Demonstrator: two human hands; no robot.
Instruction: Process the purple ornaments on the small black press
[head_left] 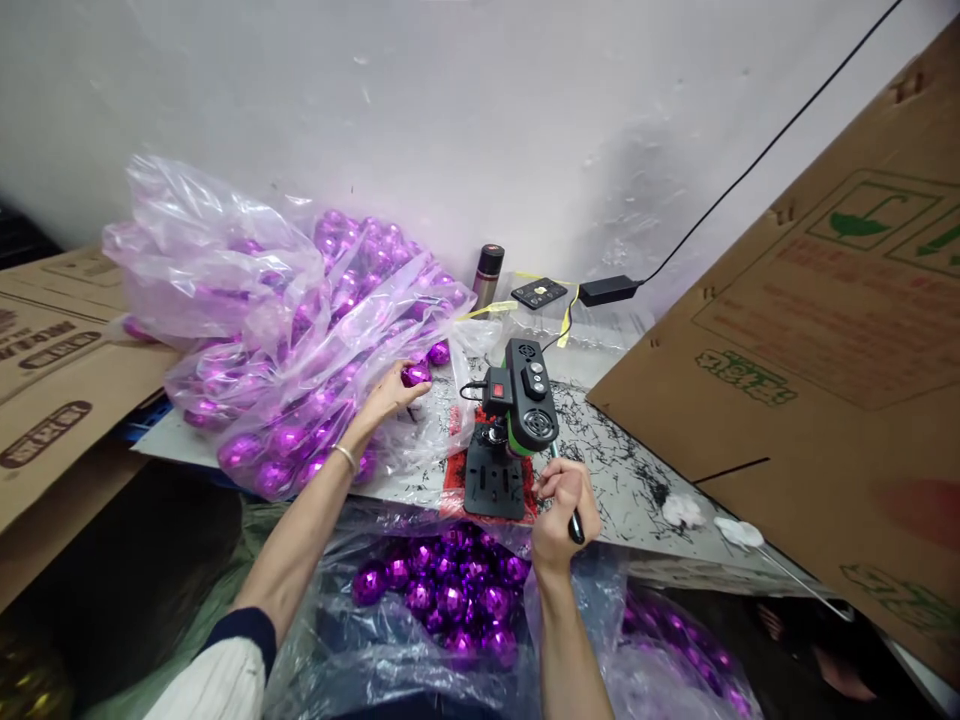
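Observation:
My left hand [396, 388] is closed round a shiny purple ball [417, 375] just left of a small black machine [531, 395]. Another purple ball [439, 353] lies a little behind it. My right hand [564, 512] grips a black-handled tool [576, 527] whose metal shaft runs up beside the machine's head. Its far end is hidden by the machine. The machine has round vents, buttons, a box with a red switch [498, 391], and a slotted black base plate [493, 483] on a red sheet.
A clear bag [217, 240] full of purple balls covers the table's left. An open bag of purple balls [450, 595] hangs below the front edge. Behind stand a dark bottle [489, 272] and a power adapter [609, 290]. Black scraps [600, 440] litter the tabletop. A large carton [810, 370] bounds the right.

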